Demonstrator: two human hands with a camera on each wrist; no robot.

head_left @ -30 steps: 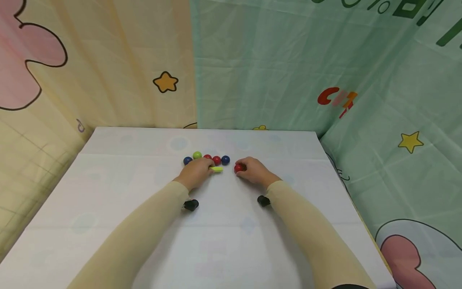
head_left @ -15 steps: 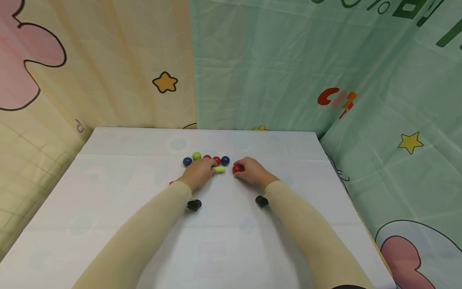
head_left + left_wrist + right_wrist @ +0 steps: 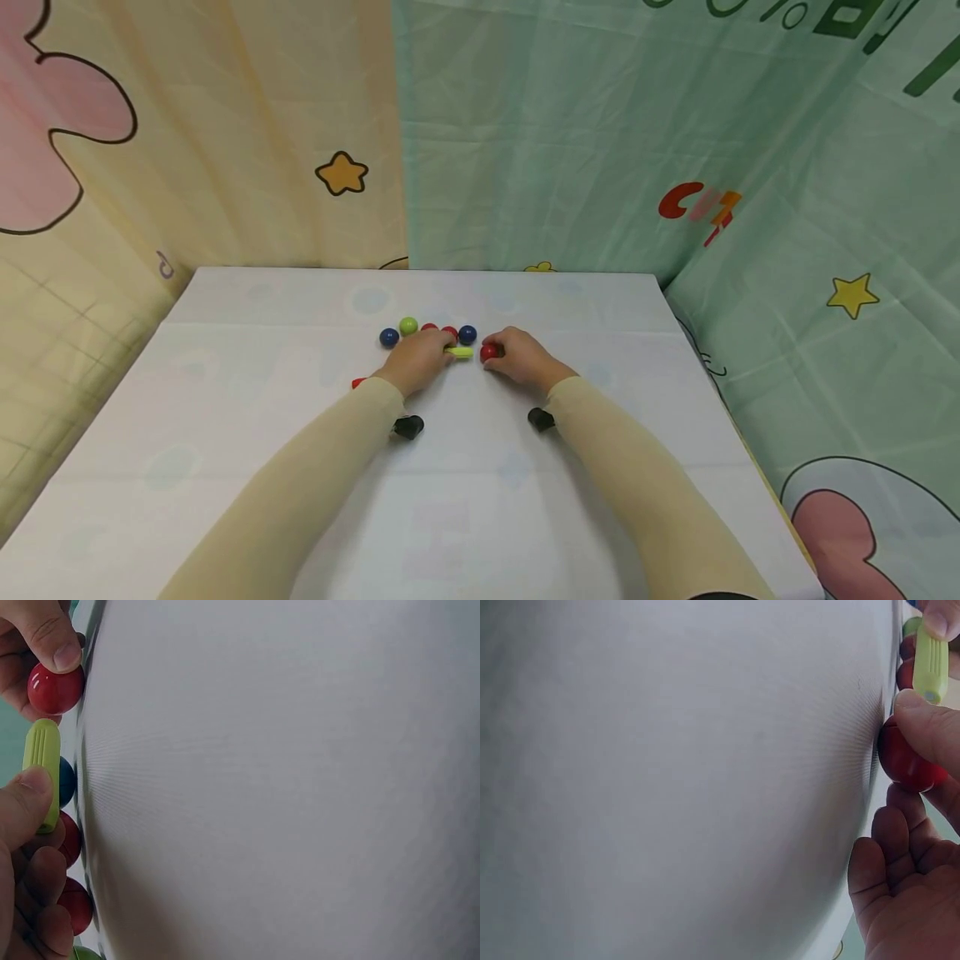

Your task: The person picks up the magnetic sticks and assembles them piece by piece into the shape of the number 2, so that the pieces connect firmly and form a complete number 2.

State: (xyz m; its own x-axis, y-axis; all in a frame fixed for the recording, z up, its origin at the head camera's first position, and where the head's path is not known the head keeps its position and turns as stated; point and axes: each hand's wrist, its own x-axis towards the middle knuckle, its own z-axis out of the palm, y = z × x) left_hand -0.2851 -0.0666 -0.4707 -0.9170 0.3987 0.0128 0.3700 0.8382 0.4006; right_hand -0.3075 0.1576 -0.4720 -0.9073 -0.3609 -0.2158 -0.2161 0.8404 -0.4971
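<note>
Centre of the head view: the left hand (image 3: 418, 360), fingers curled, pinches a yellow-green ribbed stick (image 3: 461, 352) behind its thumb; just right of it, the right hand (image 3: 525, 360) pinches a red ball (image 3: 490, 352) by thumb and forefinger, its other fingers loosely extended in the right-wrist view. Just above the left hand, blue (image 3: 389, 337), green (image 3: 408, 326), red and blue balls (image 3: 467, 335) line the white tabletop (image 3: 465, 500). A partly hidden red object (image 3: 358, 383) lies beside the left cuff (image 3: 386, 396).

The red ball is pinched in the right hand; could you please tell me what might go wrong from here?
The right hand pinches the red ball, which might slip and roll away. The left hand holds the green stick close to the blue ball, so a nudge might set that rolling.
</note>
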